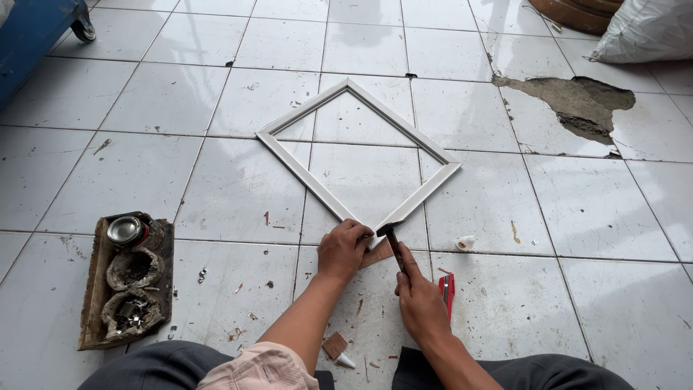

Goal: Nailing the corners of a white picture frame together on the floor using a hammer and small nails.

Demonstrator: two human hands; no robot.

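A white square frame (310,180) lies on the tiled floor, turned like a diamond with one corner toward me. My left hand (344,249) presses down on that near corner, fingers curled over it. My right hand (419,300) grips the dark handle of a small hammer (390,235), whose head rests at the frame's near corner. A thin brown piece (377,254) lies under that corner, partly hidden by my hands.
A wooden tray (94,289) with a small tin and crusted cups sits at the left. A red cutter (447,289) lies beside my right hand, a small white cap (465,243) beyond. Broken tile patch (577,105) at far right, white sack (646,29) behind. Wood scraps litter the floor.
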